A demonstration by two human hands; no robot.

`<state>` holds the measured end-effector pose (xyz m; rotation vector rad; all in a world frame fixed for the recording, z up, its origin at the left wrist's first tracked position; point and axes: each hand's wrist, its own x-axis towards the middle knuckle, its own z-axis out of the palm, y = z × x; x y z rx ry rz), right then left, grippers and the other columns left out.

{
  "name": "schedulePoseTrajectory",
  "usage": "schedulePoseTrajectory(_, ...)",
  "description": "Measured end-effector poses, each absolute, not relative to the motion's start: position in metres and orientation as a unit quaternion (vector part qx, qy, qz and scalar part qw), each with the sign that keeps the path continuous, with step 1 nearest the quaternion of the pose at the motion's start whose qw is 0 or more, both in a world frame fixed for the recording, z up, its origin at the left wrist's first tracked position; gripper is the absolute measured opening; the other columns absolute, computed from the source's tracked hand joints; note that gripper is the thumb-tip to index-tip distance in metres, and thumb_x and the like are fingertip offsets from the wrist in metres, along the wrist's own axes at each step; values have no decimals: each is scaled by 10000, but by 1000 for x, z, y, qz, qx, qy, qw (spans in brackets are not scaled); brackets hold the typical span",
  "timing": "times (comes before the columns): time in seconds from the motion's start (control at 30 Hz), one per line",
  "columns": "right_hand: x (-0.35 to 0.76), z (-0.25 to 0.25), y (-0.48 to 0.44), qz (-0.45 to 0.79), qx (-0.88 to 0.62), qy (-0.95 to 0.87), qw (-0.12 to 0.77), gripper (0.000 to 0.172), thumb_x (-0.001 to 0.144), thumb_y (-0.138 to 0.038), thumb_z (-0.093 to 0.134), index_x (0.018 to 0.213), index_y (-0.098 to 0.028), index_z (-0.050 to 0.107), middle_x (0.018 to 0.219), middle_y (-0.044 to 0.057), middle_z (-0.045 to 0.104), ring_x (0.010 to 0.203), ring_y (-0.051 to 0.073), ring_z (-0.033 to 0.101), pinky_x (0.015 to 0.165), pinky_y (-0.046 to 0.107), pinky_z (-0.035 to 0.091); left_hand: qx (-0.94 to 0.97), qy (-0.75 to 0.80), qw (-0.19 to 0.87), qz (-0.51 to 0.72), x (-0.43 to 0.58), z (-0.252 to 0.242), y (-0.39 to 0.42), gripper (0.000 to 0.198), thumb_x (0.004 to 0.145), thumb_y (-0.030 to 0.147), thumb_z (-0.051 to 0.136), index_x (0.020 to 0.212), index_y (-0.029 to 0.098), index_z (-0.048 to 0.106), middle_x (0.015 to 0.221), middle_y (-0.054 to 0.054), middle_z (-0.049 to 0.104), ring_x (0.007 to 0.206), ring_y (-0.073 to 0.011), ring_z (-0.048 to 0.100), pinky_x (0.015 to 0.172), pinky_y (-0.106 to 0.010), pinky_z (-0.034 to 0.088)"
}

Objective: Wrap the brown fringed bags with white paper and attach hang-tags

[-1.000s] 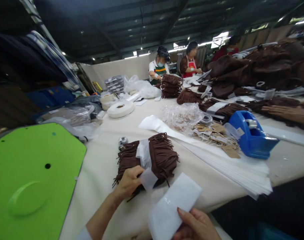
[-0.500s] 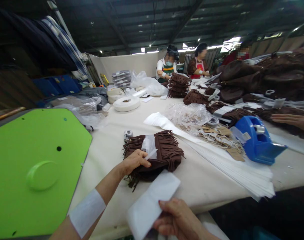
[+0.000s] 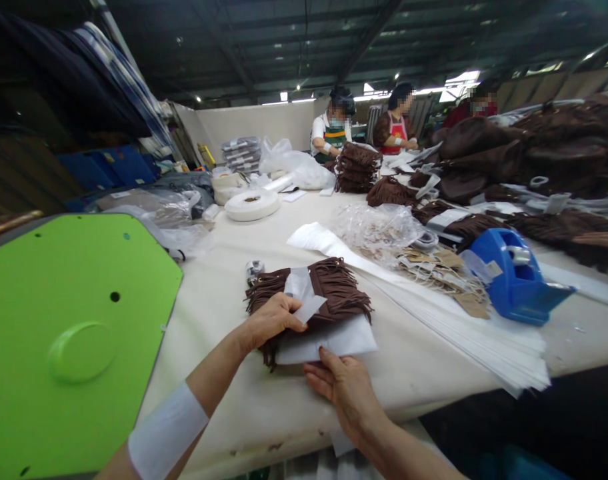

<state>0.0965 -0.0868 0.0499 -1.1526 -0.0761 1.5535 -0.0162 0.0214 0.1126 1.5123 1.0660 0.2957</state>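
Fringed brown piece (image 3: 334, 293) is lying on the counter (image 3: 219, 373), left of the blue tape dispenser (image 3: 509, 277) and a little nearer the person. On its near left corner the left hand (image 3: 271, 320) is resting. Its grip is curling shut and pinching the lower end of a white slip (image 3: 301, 288) that is crossing the fringe. Below it the right hand (image 3: 341, 390) is lying flat. Its grip is spreading open and holding nothing, with the fingertips pressing the near edge of a white sheet (image 3: 347, 339) whose far edge is disappearing under the piece.

By the look of it, the sheet is being fed beneath the piece. Sliding it deeper is calling for the fringe to be pinned or lifted so the tassels are not bunching.

Just left of the dispenser, paper tags (image 3: 434, 267) are lying in a heap, and in front of it a stack of white sheets (image 3: 459, 327) is fanning out. No writing or brand is showing clearly enough to read.
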Motion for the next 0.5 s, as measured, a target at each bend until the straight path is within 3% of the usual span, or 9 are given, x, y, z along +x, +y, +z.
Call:
schedulePoseTrajectory(0.2, 87, 43, -81, 684, -471, -35, 556, 392, 534, -331, 795, 723, -110, 532, 631, 59, 641, 609, 174, 663, 598, 262, 550, 701, 462, 531, 109, -15, 105, 15, 214, 523, 310, 595, 645, 134, 601, 553, 38, 488, 516, -109, 407, 471, -218, 273)
schedulePoseTrajectory(0.37, 94, 37, -79, 687, -464, -65, 556, 402, 503, -393, 775, 724, -131, 565, 661, 30, 652, 631, 156, 652, 596, 235, 528, 777, 442, 426, 142, -12, 95, 7, 159, 574, 278, 533, 641, 163, 621, 662, 13, 544, 677, -150, 475, 591, -234, 341)
schedulePoseTrajectory(0.5, 91, 37, -77, 701, -449, -114, 542, 302, 579, -368, 747, 681, -121, 607, 600, 2, 620, 576, 128, 607, 562, 222, 501, 818, 443, 330, 163, -15, 84, -6, 148, 624, 217, 451, 615, 182, 595, 675, -12, 535, 709, -166, 493, 609, -254, 353)
